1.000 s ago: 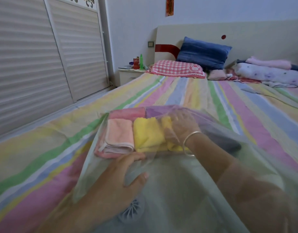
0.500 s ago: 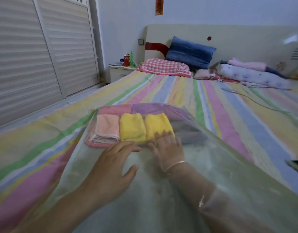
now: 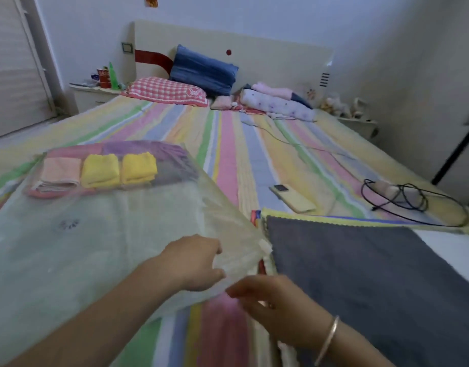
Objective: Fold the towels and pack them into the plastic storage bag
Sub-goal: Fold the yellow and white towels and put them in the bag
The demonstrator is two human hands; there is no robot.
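Note:
A translucent plastic storage bag [image 3: 101, 250] lies flat on the striped bed. At its far end, inside, sit folded towels: a peach one [image 3: 60, 172], two yellow ones [image 3: 99, 169] [image 3: 138, 166], with purple [image 3: 148, 149] and grey [image 3: 176, 169] ones beside and behind them. My left hand [image 3: 196, 263] grips the bag's near right edge by its mouth. Outside the bag, my right hand [image 3: 267, 305], with a bangle on the wrist, hovers just below that edge, fingers loosely extended and holding nothing. Unfolded towels lie spread to the right, a dark grey one [image 3: 373, 282] on top.
A yellow phone [image 3: 291, 198] and a charger with a coiled black cable [image 3: 402, 198] lie on the bed beyond the towel stack. Pillows [image 3: 201, 70] and rolled bedding [image 3: 278, 104] are at the headboard. A nightstand [image 3: 90, 94] stands at the far left.
My right hand has come out of the bag and now sits near its mouth. My left hand has slid from the bag's top to its right edge. The view has swung right.

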